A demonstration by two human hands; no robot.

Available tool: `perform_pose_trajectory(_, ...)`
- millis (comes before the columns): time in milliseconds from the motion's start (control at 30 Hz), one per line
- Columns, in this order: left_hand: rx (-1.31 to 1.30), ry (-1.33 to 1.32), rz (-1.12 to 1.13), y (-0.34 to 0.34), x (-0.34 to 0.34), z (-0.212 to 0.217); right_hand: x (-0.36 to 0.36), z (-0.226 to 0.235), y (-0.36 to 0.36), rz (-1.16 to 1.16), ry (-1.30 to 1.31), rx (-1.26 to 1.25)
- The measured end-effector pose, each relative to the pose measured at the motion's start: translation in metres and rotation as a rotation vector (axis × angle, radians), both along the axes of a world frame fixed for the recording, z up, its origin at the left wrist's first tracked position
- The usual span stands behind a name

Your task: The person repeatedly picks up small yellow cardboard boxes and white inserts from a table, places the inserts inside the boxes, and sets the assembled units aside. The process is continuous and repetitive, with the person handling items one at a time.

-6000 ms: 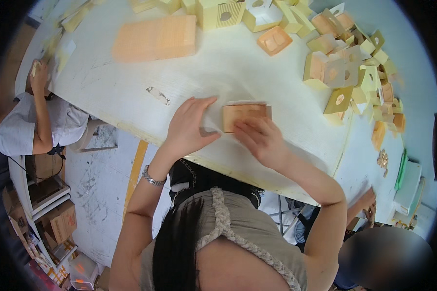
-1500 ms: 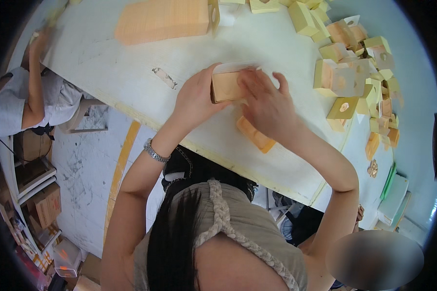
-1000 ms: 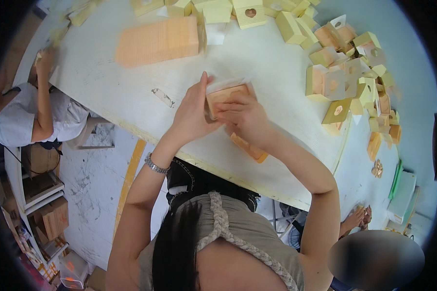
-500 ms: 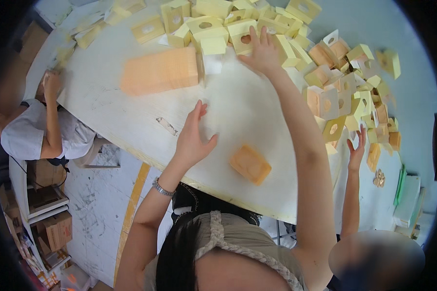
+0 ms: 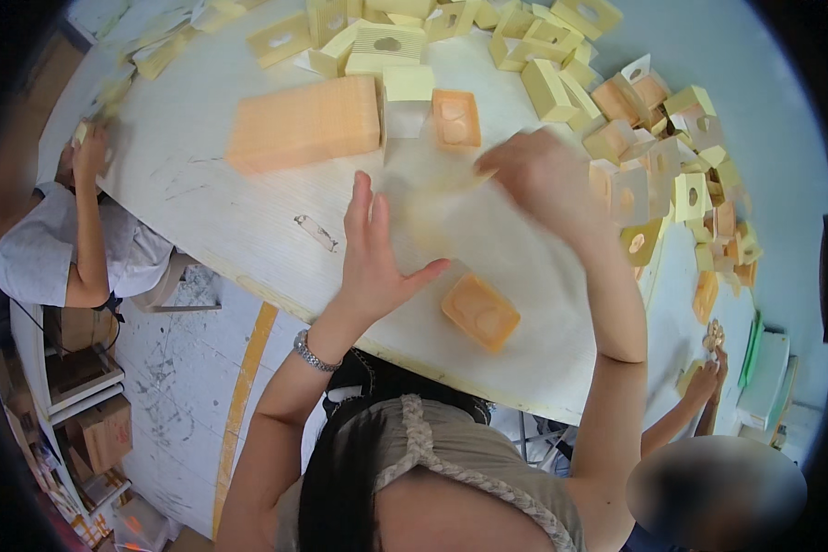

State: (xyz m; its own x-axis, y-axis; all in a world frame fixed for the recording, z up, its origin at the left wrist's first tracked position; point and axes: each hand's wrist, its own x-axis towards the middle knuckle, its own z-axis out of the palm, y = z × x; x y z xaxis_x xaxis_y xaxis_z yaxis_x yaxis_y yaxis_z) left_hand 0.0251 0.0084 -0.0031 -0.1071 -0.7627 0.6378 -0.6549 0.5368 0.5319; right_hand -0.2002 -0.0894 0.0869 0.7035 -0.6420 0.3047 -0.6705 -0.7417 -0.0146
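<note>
My right hand [image 5: 538, 179] is closed on a pale yellow carton [image 5: 437, 207], which is smeared by motion over the white table. My left hand [image 5: 377, 248] is open below it, fingers stretched and thumb spread. Close to the table's front edge lies a shallow orange tray [image 5: 481, 313] with rounded hollows, touched by neither hand. A second orange tray [image 5: 455, 120] lies farther back, beside a long stack of nested orange trays [image 5: 305, 126] at the back left.
Yellow cartons with cut-out windows [image 5: 386, 44] crowd the table's far edge. A mixed heap of cartons and orange trays [image 5: 658, 166] covers the right side. One co-worker [image 5: 87, 239] sits at far left; another's hands [image 5: 704, 382] work at right near small gold-coloured pieces [image 5: 714, 335].
My right hand has drawn back from the far pile with a yellow carton, uncovering an orange tray there. My left hand has shifted slightly right, its thumb spread. The right co-worker's hands have moved nearer the gold pieces.
</note>
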Motion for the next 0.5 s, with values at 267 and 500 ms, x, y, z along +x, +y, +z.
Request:
perform_pose_trajectory(267,0.660,0.574,-0.054,0.013,0.027,-0.025,0.012,-0.107,-0.037,-0.179,-0.368,0.005)
perform_pose_trajectory(500,0.515,0.540,-0.123,0.014,0.026,-0.033,-0.018,-0.093,0.006,-0.464,-1.254,1.000)
